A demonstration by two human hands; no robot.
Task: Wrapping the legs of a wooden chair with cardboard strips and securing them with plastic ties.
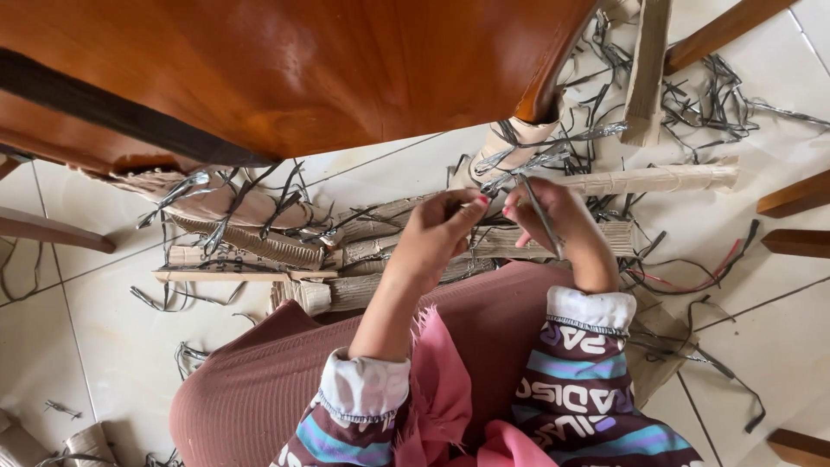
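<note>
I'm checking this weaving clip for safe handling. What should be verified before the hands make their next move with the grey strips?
1. Left hand has a grip on the grey strip: ok, fingertips pinch it.
2. Right hand holds a strip: ok, one runs down across its fingers.
3. Strip free of tangles: not ok, it joins a knotted bundle near the chair leg.
4. Room for the hands: ok, both are below the wooden seat.
5. Floor tidy: not ok, loose strips and cardboard rolls lie about.
6. Sharp edges on strips: cannot tell.

Pale tiled floor (121, 346), polished wooden tabletop (285, 69) overhead, brown chair legs (795, 195), daylight
</note>
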